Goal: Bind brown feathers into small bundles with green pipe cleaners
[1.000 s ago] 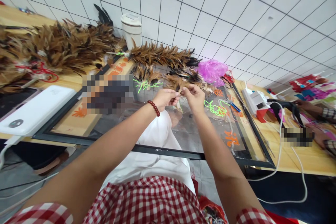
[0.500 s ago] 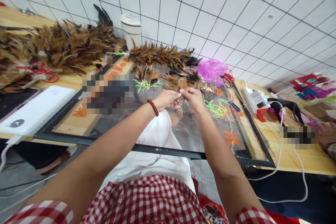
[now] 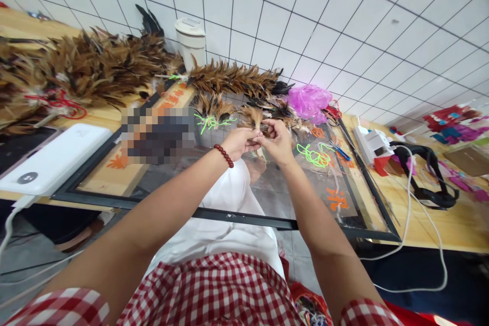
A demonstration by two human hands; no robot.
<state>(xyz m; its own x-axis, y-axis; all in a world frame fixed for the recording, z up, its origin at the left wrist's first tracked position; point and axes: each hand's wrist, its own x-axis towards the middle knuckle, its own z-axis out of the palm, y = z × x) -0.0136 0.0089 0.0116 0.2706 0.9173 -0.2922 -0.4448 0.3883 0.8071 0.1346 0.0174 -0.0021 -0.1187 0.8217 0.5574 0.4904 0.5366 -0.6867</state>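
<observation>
My left hand [image 3: 240,143], with a beaded bracelet [image 3: 223,156] at the wrist, is closed, its thumb and fingers meeting those of my right hand [image 3: 278,142]. Between the pinched fingertips stands a small brown feather bunch [image 3: 253,113], tips pointing away from me. My right thumb presses its base, while the right forefinger curls behind it. The lower ends are partly hidden by the fingers. Just left of the hands lies another feather bunch [image 3: 214,107] with bright green string [image 3: 210,122]. More green string [image 3: 315,157] is heaped right of my right hand.
A black-framed glass panel [image 3: 244,218] spans the table before me. Behind it run a long feather strip [image 3: 233,79] and a white cup [image 3: 191,43]. Pink plastic [image 3: 309,102] sits right of the strip. A power bank [image 3: 57,158] lies left; white cables [image 3: 439,244] and a black strap [image 3: 428,173] lie right.
The feather bunch now stands upright between my fingertips, and my right fingers have shifted up behind it. At far right, the other person's hand has left the view.
</observation>
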